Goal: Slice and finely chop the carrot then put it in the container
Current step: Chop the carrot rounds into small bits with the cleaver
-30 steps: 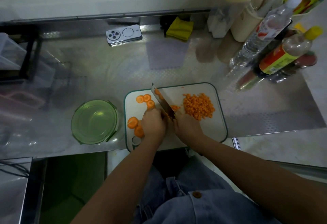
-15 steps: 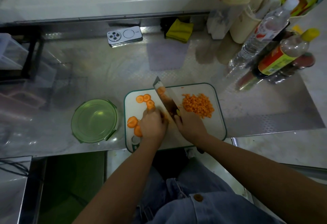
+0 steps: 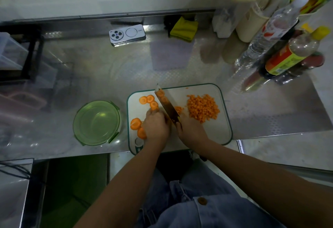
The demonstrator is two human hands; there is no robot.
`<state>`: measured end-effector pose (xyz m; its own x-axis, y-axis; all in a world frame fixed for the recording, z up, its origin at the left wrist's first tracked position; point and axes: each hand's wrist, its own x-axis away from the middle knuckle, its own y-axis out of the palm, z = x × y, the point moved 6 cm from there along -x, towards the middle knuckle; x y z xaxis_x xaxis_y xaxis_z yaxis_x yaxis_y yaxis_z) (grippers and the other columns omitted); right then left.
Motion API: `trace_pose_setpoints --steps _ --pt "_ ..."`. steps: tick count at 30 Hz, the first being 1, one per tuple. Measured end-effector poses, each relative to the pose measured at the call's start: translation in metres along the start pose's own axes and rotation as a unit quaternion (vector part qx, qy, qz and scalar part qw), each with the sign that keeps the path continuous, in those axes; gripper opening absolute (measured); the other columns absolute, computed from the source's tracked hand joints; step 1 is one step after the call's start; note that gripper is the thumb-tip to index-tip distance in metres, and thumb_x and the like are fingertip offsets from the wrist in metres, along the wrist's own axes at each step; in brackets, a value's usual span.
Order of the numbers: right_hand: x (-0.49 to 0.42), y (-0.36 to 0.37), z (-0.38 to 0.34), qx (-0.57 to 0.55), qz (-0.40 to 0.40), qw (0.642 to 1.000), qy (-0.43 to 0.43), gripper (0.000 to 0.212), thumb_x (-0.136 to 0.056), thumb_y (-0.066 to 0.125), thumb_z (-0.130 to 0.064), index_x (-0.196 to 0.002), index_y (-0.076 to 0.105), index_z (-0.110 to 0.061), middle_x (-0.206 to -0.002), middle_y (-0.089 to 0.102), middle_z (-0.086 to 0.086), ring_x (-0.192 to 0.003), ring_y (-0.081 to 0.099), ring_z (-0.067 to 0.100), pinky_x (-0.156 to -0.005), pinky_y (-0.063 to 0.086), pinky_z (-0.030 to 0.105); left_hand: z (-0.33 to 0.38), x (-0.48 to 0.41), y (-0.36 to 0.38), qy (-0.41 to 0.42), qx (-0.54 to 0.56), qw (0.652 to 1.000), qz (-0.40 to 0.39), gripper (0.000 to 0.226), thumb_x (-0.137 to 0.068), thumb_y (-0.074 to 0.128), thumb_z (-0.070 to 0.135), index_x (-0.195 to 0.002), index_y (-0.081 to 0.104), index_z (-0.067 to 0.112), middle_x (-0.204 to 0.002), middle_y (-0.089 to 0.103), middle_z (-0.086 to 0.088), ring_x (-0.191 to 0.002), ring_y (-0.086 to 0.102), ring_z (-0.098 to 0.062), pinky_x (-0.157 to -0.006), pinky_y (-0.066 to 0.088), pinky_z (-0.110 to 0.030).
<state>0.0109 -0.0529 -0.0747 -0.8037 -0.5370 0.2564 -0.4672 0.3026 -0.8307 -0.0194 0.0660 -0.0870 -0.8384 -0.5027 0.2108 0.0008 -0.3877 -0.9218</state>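
Approx half done: dice pile [image 3: 202, 108] at board's [image 3: 212, 132] 3 o'clock, slices [image 3: 146, 99] uncut at 9-11, container [image 3: 96, 122] beyond 9 o'clock w/o carrot; right hand [image 3: 191, 128] grips knife [image 3: 167, 105], left hand [image 3: 156, 126] curls onto slices beside blade.

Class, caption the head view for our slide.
Left hand steadies carrot slices while the right hand chops with a knife beside diced carrot.

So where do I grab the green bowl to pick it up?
Probably by its rim, one hand on each side, coming down from above. The green container is round, wide, open and upright, and no handle shows. The cutting board sits close on its right, so slip your fingers in carefully there.
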Motion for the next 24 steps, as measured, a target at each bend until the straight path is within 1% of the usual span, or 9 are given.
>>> trace_pose_setpoints --steps 3,7,12,15,17,19,20,22,24 --pt "-0.002 0.001 -0.001 0.004 0.0 1.0 0.008 0.021 -0.098 0.041 -0.023 -0.104 0.054 -0.008 -0.091 0.063 0.015 -0.081 0.061 0.033 -0.063 0.04 0.035 0.001 -0.002 0.001 -0.007 -0.014 1.0 -0.005 0.019 -0.087 0.056 0.03 -0.084 0.07 0.017 -0.094 0.061 -0.007 -0.102 0.05 -0.023 -0.063 0.034 -0.032" --pt "-0.002 0.005 -0.002 0.011 0.002 1.0 0.018 0.021 -0.098 0.04 -0.022 -0.105 0.054 -0.008 -0.091 0.064 0.015 -0.082 0.062 0.034 -0.064 0.044 0.037 0.0 -0.002 0.003 -0.016 -0.008 1.0 -0.008 0.018 -0.086 0.057 0.03 -0.084 0.07 0.018 -0.096 0.06 -0.008 -0.099 0.051 -0.023 -0.062 0.033 -0.031" --pt "-0.006 0.007 0.0 0.02 -0.012 0.999 0.022 0.02 -0.098 0.039 -0.021 -0.107 0.052 -0.008 -0.094 0.064 0.015 -0.084 0.062 0.035 -0.061 0.039 0.034 -0.002 -0.004 0.005 -0.03 -0.014 0.999 -0.006 0.019 -0.084 0.056 0.032 -0.085 0.068 0.017 -0.098 0.06 -0.009 -0.097 0.052 -0.023 -0.062 0.035 -0.032" --pt "-0.004 0.004 0.004 -0.006 -0.004 1.0 0.023 0.024 -0.098 0.041 -0.024 -0.11 0.053 -0.007 -0.097 0.064 0.017 -0.087 0.061 0.037 -0.065 0.041 0.037 0.002 -0.002 0.0 -0.024 -0.015 1.0 0.007 0.016 -0.086 0.053 0.026 -0.085 0.062 0.012 -0.096 0.061 -0.012 -0.1 0.051 -0.027 -0.065 0.036 -0.034" --pt "-0.003 0.0 0.01 -0.027 0.009 0.999 0.042 0.028 -0.098 0.043 -0.023 -0.116 0.052 -0.005 -0.1 0.064 0.019 -0.09 0.061 0.037 -0.067 0.041 0.037 0.006 0.0 -0.003 -0.006 -0.025 1.0 0.015 0.015 -0.085 0.052 0.021 -0.09 0.061 0.011 -0.099 0.061 -0.013 -0.105 0.049 -0.03 -0.07 0.041 -0.038" --pt "-0.001 -0.005 0.018 -0.05 0.019 0.997 0.061 0.032 -0.098 0.044 -0.022 -0.12 0.051 -0.001 -0.099 0.064 0.02 -0.09 0.06 0.037 -0.065 0.035 0.034 0.008 0.0 -0.004 0.016 -0.035 0.999 0.018 0.02 -0.085 0.053 0.021 -0.101 0.062 0.012 -0.104 0.06 -0.012 -0.107 0.047 -0.031 -0.075 0.042 -0.039" --pt "0.0 -0.007 0.022 -0.059 0.023 0.996 0.069 0.03 -0.098 0.044 -0.022 -0.117 0.052 0.0 -0.098 0.063 0.021 -0.09 0.059 0.037 -0.065 0.032 0.033 0.009 0.0 -0.003 0.028 -0.03 0.999 0.014 0.023 -0.085 0.054 0.023 -0.105 0.063 0.015 -0.105 0.06 -0.012 -0.107 0.046 -0.031 -0.076 0.042 -0.039" --pt "0.002 -0.014 0.029 -0.07 0.033 0.994 0.08 0.024 -0.097 0.046 -0.021 -0.105 0.054 -0.001 -0.095 0.063 0.022 -0.088 0.058 0.037 -0.065 0.031 0.033 0.013 -0.001 -0.001 0.051 0.003 0.999 -0.001 0.022 -0.084 0.059 0.025 -0.103 0.065 0.017 -0.103 0.062 -0.011 -0.107 0.046 -0.03 -0.079 0.043 -0.039" --pt "0.002 -0.019 0.036 -0.092 0.052 0.99 0.093 0.016 -0.096 0.048 -0.021 -0.092 0.052 -0.006 -0.086 0.062 0.02 -0.082 0.058 0.037 -0.065 0.038 0.038 0.016 -0.002 0.0 0.061 0.048 0.997 -0.008 0.024 -0.082 0.061 0.023 -0.105 0.066 0.017 -0.098 0.065 -0.011 -0.106 0.049 -0.029 -0.082 0.046 -0.038"
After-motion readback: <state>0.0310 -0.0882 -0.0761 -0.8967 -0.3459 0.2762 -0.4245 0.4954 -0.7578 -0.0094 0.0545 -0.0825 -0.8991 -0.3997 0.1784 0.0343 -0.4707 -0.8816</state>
